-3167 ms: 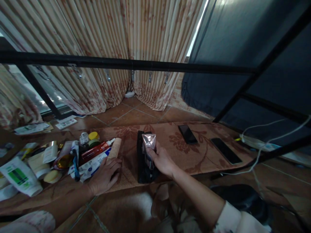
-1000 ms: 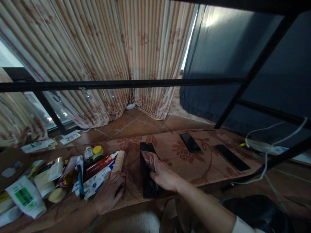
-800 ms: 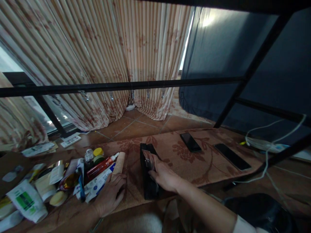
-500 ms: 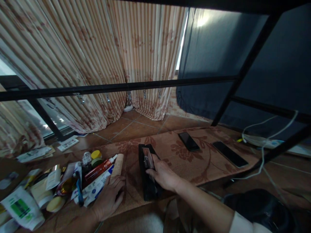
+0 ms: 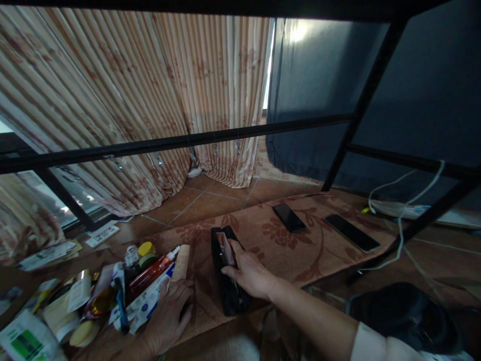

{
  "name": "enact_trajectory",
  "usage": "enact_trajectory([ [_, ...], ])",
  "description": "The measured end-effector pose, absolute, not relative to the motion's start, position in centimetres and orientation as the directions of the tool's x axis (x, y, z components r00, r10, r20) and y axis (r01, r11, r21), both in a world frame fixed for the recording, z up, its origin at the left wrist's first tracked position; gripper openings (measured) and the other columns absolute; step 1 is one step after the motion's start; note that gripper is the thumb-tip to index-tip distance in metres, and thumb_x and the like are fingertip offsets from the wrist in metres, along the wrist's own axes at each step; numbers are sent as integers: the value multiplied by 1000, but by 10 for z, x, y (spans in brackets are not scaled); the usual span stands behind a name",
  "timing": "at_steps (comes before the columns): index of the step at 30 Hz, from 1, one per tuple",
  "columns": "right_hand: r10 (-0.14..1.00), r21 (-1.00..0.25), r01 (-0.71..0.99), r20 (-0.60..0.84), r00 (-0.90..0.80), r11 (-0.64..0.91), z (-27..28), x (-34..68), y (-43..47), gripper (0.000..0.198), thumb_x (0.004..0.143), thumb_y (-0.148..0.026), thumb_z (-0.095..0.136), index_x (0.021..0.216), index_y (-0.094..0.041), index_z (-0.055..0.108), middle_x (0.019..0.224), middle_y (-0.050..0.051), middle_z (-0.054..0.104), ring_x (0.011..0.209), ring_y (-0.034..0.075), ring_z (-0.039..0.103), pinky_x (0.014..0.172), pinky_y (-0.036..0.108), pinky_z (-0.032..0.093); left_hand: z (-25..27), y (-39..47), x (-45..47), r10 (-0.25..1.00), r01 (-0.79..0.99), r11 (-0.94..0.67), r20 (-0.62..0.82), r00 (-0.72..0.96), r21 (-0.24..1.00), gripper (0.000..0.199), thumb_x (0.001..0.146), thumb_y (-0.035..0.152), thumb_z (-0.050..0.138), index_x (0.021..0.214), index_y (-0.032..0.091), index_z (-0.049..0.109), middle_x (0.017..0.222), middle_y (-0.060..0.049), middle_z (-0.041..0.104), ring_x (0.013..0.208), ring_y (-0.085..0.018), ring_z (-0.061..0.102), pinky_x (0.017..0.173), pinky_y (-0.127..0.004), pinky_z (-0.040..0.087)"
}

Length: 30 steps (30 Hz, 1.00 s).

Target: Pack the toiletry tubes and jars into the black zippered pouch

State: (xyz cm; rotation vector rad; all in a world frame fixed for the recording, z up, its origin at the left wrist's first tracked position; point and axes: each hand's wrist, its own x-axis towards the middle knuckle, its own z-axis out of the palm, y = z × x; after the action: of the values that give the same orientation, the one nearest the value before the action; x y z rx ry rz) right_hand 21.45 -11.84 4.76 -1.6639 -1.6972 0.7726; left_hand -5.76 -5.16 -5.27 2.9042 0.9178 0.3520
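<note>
A black open-topped pouch point(image 5: 221, 265) lies on the patterned cloth in front of me. My right hand point(image 5: 246, 271) reaches into its opening, fingers and thumb closed round a pinkish, shiny flat packet point(image 5: 226, 249) whose exact kind I cannot make out. To the left, my left hand point(image 5: 171, 311) lies low on the cloth with its thumb apart from the fingers. Its fingertips touch the lower end of a beige tube point(image 5: 181, 261). Beside that tube are a red bottle with a white tip point(image 5: 152, 275) and a white-and-blue tube point(image 5: 148, 301).
Toiletries crowd the left side, including a yellow-lidded jar point(image 5: 146, 249) and a white-and-green tube point(image 5: 28, 338). Two phones, one smaller point(image 5: 288, 218) and one larger point(image 5: 352, 232), lie at the right. A black metal bar point(image 5: 210, 136) crosses ahead; a white cable point(image 5: 401, 230) hangs right.
The view has shifted slightly. My right hand still grips the packet in the pouch, with little visible movement. My left hand stays by the beige tube.
</note>
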Motion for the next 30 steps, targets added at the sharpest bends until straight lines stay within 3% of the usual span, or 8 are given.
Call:
enact_trajectory([
  [6, 997, -767, 641, 38, 68, -14, 53, 211, -120, 68, 79, -32, 60, 138, -20, 31, 113, 10, 63, 107, 26, 58, 89, 35, 39, -52, -56, -59, 601, 590, -798, 234, 764, 123, 26, 87, 27, 46, 110, 26, 57, 117, -6, 61, 112, -25, 53, 107, -64, 13],
  [10, 991, -747, 665, 90, 95, 4, 52, 207, -121, 63, 79, -30, 60, 136, -19, 35, 114, 11, 63, 109, 26, 57, 95, 38, 35, -56, -64, -52, 663, 641, -745, 318, 678, 186, 23, 86, 28, 47, 106, 25, 58, 116, -6, 62, 111, -26, 55, 107, -63, 14],
  [13, 988, -742, 670, 113, 106, 13, 50, 206, -121, 64, 78, -30, 61, 136, -17, 35, 116, 13, 62, 111, 27, 55, 96, 40, 34, -60, -71, -37, 718, 655, -689, 414, 559, 310, 24, 86, 29, 47, 108, 23, 57, 116, -8, 61, 113, -26, 53, 107, -60, 22],
  [17, 982, -741, 670, 156, 102, 48, 49, 205, -121, 67, 78, -29, 61, 137, -16, 34, 121, 13, 60, 116, 25, 52, 103, 41, 28, -40, -81, 0, 811, 563, -564, 536, 237, 604, 30, 89, 31, 41, 115, 19, 52, 118, -11, 57, 113, -25, 52, 99, -47, 40],
  [20, 975, -741, 664, 206, 88, 97, 49, 205, -121, 66, 77, -29, 62, 136, -17, 34, 124, 11, 58, 119, 23, 49, 107, 40, 23, -3, -89, 31, 852, 424, -517, 497, 168, 743, 36, 91, 33, 40, 123, 21, 47, 129, -10, 51, 122, -24, 46, 106, -45, 35],
  [23, 958, -741, 651, 277, 73, 164, 51, 206, -123, 65, 77, -24, 60, 136, -17, 33, 126, 10, 56, 120, 21, 48, 108, 38, 24, 29, -95, 59, 865, 276, -492, 430, 257, 825, 42, 88, 35, 47, 128, 23, 42, 129, -10, 51, 118, -23, 51, 102, -42, 40],
  [26, 948, -762, 623, 302, 103, 175, 53, 208, -124, 57, 78, -18, 54, 132, -17, 35, 118, 9, 59, 111, 20, 53, 99, 35, 35, 38, -98, 76, 893, 271, -416, 335, 300, 868, 47, 88, 34, 48, 132, 25, 37, 131, -10, 50, 115, -22, 54, 95, -40, 47],
  [30, 958, -822, 565, 212, 192, 69, 57, 213, -124, 49, 79, -21, 55, 126, -19, 40, 96, 5, 64, 89, 20, 59, 79, 30, 43, 29, -97, 77, 904, 395, -382, 250, 346, 835, 44, 88, 33, 46, 130, 22, 40, 128, -11, 53, 110, -21, 58, 91, -40, 48],
])
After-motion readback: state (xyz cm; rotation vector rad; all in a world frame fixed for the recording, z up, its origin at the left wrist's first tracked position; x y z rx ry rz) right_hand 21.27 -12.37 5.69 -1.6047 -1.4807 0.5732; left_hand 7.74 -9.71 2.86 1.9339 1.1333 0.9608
